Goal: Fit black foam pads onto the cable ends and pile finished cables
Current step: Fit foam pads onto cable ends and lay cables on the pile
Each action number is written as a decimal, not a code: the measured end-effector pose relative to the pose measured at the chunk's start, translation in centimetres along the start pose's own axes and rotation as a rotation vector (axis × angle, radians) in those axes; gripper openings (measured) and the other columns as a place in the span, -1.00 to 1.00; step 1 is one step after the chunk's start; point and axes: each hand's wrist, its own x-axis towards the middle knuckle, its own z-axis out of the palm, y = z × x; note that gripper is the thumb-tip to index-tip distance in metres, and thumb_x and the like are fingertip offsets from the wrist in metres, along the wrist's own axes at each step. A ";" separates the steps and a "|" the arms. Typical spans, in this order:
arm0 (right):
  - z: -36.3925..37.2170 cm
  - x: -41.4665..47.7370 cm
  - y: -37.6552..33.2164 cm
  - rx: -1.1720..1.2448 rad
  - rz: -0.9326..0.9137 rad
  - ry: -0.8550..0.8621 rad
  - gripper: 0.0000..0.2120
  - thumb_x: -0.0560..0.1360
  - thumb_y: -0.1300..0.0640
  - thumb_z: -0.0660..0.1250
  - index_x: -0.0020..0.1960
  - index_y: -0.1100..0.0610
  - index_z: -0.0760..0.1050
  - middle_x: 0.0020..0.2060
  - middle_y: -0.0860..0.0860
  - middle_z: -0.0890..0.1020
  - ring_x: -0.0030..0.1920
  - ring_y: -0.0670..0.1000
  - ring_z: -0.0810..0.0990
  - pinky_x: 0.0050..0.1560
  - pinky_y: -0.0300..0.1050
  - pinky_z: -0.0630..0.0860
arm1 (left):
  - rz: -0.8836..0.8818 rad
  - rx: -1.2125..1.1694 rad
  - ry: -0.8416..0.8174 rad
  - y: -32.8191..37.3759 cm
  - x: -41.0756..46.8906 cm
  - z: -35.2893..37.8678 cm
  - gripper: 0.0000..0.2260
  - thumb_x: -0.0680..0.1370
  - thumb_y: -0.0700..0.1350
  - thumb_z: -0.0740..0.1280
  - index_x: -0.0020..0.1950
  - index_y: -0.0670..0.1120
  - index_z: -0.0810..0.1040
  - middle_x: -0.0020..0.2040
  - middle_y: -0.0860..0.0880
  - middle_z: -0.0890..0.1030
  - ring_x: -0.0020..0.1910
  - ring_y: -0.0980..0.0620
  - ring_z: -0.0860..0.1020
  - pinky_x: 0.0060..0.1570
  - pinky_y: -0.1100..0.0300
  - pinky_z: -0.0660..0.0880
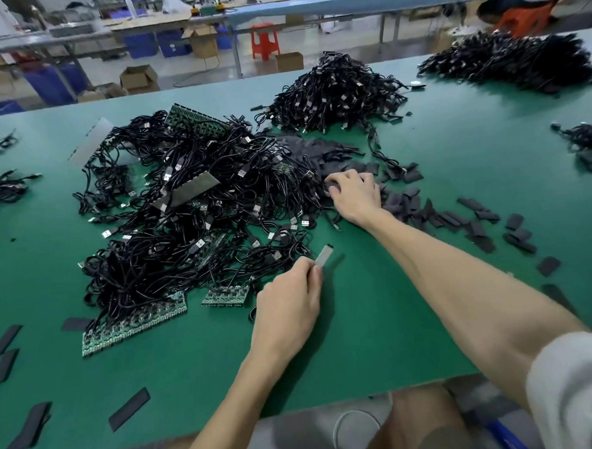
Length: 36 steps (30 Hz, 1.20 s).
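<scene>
A red stool (265, 40) stands near cardboard boxes (204, 43)

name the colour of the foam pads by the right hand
Black to dark grey; the head view shows the foam pads by the right hand.

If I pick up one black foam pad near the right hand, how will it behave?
Probably light and floppy: the foam pads are thin flat strips, some bent. Likely not slippery; the surface looks matte. They overlap in the heap, so several may lift together.
</scene>
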 end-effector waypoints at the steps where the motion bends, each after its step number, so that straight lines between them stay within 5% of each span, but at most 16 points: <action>1: -0.1 -0.6 -0.2 -0.004 -0.009 -0.003 -0.66 0.71 -0.02 0.08 0.43 -0.12 0.46 0.45 -0.01 0.44 0.47 0.15 0.24 0.42 0.04 0.21 | -0.012 -0.022 0.000 0.0 0.0 0.0 -0.76 0.71 0.10 0.08 -0.04 0.02 0.41 -0.24 0.01 0.61 -0.24 -0.16 0.56 -0.15 -0.06 0.50; 16: -0.3 -11.8 -1.9 0.000 -0.134 0.011 -0.66 0.70 -0.02 0.15 0.46 -0.07 0.41 0.41 -0.06 0.46 0.45 0.08 0.25 0.44 0.03 0.18 | -0.037 -0.372 0.109 -0.7 0.2 0.0 -0.72 0.70 -0.02 0.20 -0.20 0.07 0.51 -0.37 0.08 0.57 -0.36 0.10 0.51 -0.23 0.14 0.43; 24: -1.2 -13.0 -1.8 0.335 -0.122 0.209 -0.83 0.63 0.08 0.32 0.14 0.00 0.68 0.14 -0.09 0.69 0.30 0.05 0.50 0.36 0.01 0.28 | -0.001 -0.412 0.102 -1.1 -0.5 -0.7 -0.75 0.66 0.00 0.26 -0.20 0.06 0.56 -0.39 0.11 0.58 -0.42 0.18 0.48 -0.35 0.29 0.37; 29: -2.0 -13.8 -1.9 0.445 -0.175 0.373 -0.85 0.61 0.10 0.37 0.12 0.01 0.70 0.12 -0.10 0.69 0.33 0.02 0.47 0.48 0.08 0.15 | -0.002 -0.368 0.090 -0.9 -0.6 -0.7 -0.77 0.66 0.00 0.28 -0.16 0.00 0.58 -0.36 0.05 0.60 -0.33 0.06 0.56 -0.23 0.06 0.51; 33: -3.3 -15.0 -2.2 0.558 -0.187 0.348 -0.83 0.63 0.11 0.34 0.17 0.03 0.67 -0.12 -0.13 0.71 0.06 -0.06 0.55 0.27 0.01 0.40 | 0.000 -0.304 0.080 -0.6 -0.8 -0.7 -0.77 0.68 0.01 0.25 -0.14 0.01 0.57 -0.36 0.03 0.60 -0.35 0.02 0.56 -0.22 -0.02 0.52; 36: -4.5 -15.9 -2.4 0.805 -0.155 0.193 -0.82 0.63 0.17 0.34 0.22 0.06 0.58 -0.25 -0.07 0.71 -0.23 -0.06 0.64 -0.11 -0.12 0.59 | -0.008 -0.315 0.084 -0.7 -0.8 -0.7 -0.75 0.69 0.00 0.23 -0.16 0.05 0.56 -0.38 0.06 0.59 -0.40 0.07 0.52 -0.24 0.03 0.51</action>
